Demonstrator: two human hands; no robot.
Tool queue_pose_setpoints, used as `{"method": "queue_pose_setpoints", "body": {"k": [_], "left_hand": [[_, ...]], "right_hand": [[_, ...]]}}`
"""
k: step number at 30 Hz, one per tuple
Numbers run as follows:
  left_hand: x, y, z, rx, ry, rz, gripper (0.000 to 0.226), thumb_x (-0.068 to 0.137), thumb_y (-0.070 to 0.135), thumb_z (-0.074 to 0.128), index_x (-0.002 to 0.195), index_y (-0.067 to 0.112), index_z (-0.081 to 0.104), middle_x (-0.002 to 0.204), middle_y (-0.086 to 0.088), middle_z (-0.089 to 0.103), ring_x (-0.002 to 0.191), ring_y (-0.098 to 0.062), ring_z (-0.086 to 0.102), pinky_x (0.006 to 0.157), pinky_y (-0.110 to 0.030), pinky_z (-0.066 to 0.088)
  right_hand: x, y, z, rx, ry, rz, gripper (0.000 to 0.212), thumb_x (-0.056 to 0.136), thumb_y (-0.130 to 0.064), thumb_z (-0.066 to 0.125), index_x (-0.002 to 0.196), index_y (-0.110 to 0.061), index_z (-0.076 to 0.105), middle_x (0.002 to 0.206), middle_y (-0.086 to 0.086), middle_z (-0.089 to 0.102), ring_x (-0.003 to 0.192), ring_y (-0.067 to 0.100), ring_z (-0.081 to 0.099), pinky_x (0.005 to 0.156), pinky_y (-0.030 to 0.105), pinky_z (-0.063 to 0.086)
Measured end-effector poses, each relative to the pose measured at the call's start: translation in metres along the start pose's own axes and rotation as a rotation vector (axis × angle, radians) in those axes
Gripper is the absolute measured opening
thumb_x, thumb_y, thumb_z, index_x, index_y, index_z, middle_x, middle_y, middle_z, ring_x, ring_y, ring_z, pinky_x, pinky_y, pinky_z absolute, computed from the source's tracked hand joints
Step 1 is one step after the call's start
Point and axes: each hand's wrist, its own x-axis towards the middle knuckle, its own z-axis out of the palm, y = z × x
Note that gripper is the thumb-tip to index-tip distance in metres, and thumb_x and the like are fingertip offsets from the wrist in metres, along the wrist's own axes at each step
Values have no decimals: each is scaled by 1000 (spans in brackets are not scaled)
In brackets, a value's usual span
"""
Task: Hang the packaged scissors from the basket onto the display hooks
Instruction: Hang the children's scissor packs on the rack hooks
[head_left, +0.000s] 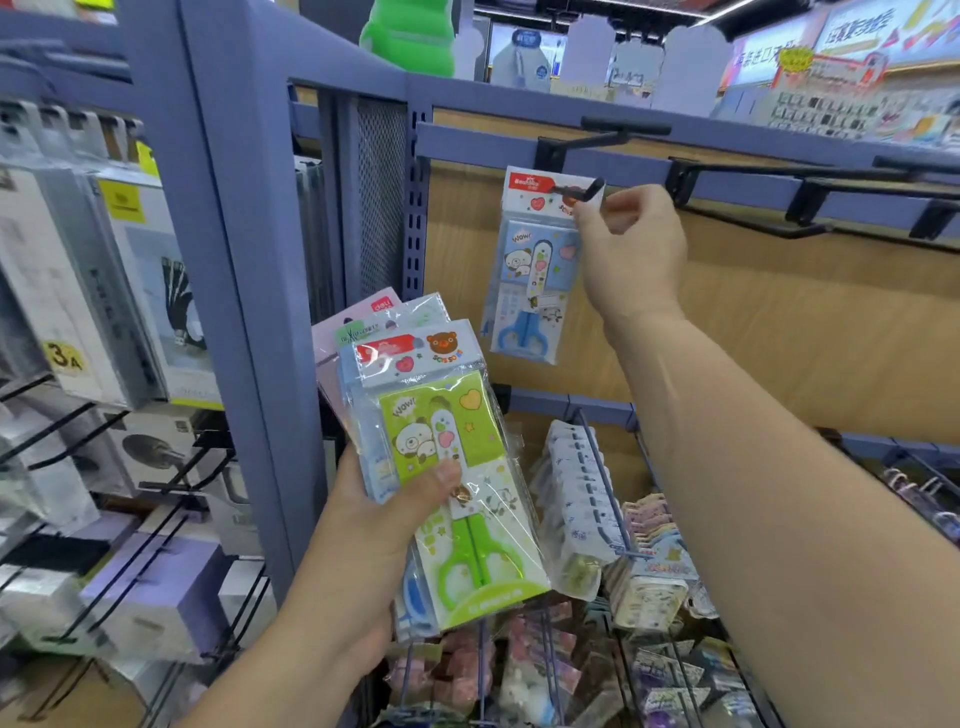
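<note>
Blue scissors pack upright, handles down, on hook | right hand pinches top | left hand grips green-fronted stack

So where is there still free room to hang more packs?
The black hooks right of the blue pack are bare, with open wooden panel below them. The lower hooks are crammed with packets; boxes crowd the far left.

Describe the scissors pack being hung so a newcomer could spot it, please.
Find the wooden back panel of the purple rack. Near its upper left, the right hand pinches a pack at a black hook. Its scissors are blue; the left hand's front pack is green.
</note>
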Motion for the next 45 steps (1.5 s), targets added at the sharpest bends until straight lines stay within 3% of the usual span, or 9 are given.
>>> {"method": "queue_pose_setpoints", "body": {"k": [2, 6, 9, 16, 20, 24, 28, 39, 45], "left_hand": [[-1, -2, 1, 2, -29, -16, 63, 72, 15, 88, 129, 26, 63, 118, -5, 79, 104, -30, 77, 85, -51, 64], [0, -8, 6, 24, -47, -7, 65, 71, 15, 78, 134, 25, 61, 118, -4, 79, 103, -26, 78, 78, -41, 66], [1, -13, 12, 30, -67, -34, 65, 70, 14, 78, 131, 28, 63, 115, -6, 80, 100, -29, 79, 73, -41, 66], [0, -27, 20, 59, -90, -85, 67, 70, 16, 82, 133, 24, 61, 117, -7, 79, 106, -31, 77, 90, -52, 61], [-2, -28, 18, 29, -92, -92, 64, 75, 17, 79, 136, 23, 58, 121, -6, 78, 108, -31, 76, 93, -56, 61], [-3, -27, 16, 52, -81, -76, 63, 75, 16, 79, 134, 24, 59, 119, -5, 79, 107, -30, 77, 92, -55, 62], [-3, -26, 12, 79, -41, -48, 65, 70, 19, 80, 132, 25, 60, 115, 0, 80, 104, -25, 78, 85, -44, 65], [-2, -12, 1, 111, 22, 19, 69, 69, 21, 81, 135, 28, 61, 118, 0, 79, 106, -26, 77, 101, -52, 56], [-2, -9, 1, 102, 20, 46, 65, 72, 18, 79, 134, 26, 61, 119, -1, 79, 105, -25, 77, 92, -45, 60]], "right_hand": [[-25, -5, -10, 71, 21, -10, 20, 98, -39, 69, 102, -22, 59, 90, -12, 60, 79, -2, 57, 64, 13, 45], [-103, -1, -27, 168, -453, 159, 36, 84, -49, 81, 100, -21, 67, 96, 2, 72, 80, 8, 62, 73, 29, 52], [-151, 9, -37, 120, -584, 190, 41, 70, -41, 94, 94, -18, 70, 85, 1, 74, 72, 13, 63, 69, 36, 54], [-162, 38, -53, 268, -507, 357, 31, 72, -27, 93, 90, -9, 75, 91, 18, 77, 84, 41, 75, 76, 61, 62], [-161, 45, -60, 494, -492, 466, 33, 80, -14, 82, 109, -5, 70, 101, 15, 80, 90, 34, 78, 76, 46, 63], [-157, 43, -64, 501, -474, 468, 33, 89, 1, 74, 118, -10, 62, 100, 10, 80, 87, 31, 78, 69, 41, 64], [-144, 34, -72, 503, -390, 479, 13, 101, -10, 64, 112, -12, 70, 95, 10, 80, 78, 23, 78, 60, 36, 63], [-93, -42, -83, 325, -298, -56, 21, 109, -23, 52, 99, -20, 70, 82, -5, 79, 71, 11, 75, 63, 32, 62], [-73, -52, -70, 260, -191, -155, 24, 108, -23, 55, 93, -10, 69, 80, 2, 77, 72, 20, 75, 66, 44, 61]]}}
